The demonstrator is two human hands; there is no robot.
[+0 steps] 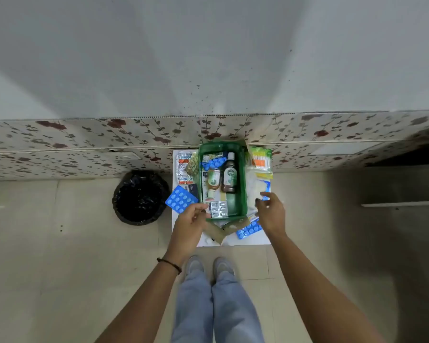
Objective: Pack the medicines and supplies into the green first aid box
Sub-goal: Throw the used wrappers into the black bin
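Note:
The green first aid box (pixel 242 191) stands open on a small white table (pixel 248 240). Inside it lie two brown antiseptic bottles (pixel 229 175), a blue strip (pixel 214 161) and a silver blister pack (pixel 219 209) at the near end. My left hand (pixel 190 220) is at the box's near left corner, its fingertips pinching the left edge of the silver blister pack. My right hand (pixel 270 212) hovers just right of the box, fingers apart, over white packets (pixel 253 191). A blue tablet strip (pixel 181 201) lies left of the box and another blue strip (pixel 249 230) by my right hand.
A cotton bud pack (pixel 259 159) lies at the table's far right, and foil strips (pixel 183 167) at the far left. A black-lined bin (pixel 139 196) stands on the floor left of the table. A floral wall runs behind. My feet (pixel 209 267) are just before the table.

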